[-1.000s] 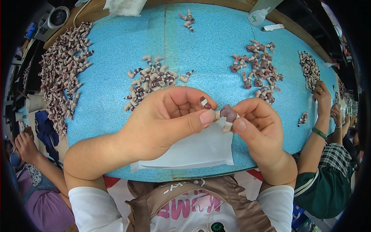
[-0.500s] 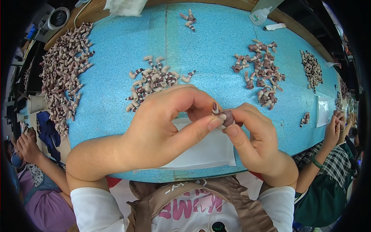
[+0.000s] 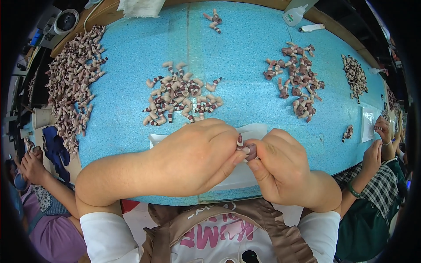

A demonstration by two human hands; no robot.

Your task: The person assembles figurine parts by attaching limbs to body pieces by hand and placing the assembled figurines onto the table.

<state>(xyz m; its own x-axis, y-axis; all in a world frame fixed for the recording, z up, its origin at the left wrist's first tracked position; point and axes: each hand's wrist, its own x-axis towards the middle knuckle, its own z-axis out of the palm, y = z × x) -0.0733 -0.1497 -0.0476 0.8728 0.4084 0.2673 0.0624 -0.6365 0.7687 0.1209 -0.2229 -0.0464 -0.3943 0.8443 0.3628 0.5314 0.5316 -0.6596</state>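
Pieces of the middle pile now show, as your left hand and right hand have drawn nearer you. Both pinch the small maroon figure over the white sheet, so it remains in work. Its banded limb points toward the surface's far side, perhaps upward; your grip hides the body's long axis.

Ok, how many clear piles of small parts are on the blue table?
4 clearly: left pile, middle pile, right pile, far-right pile. Others may be hidden beyond it.
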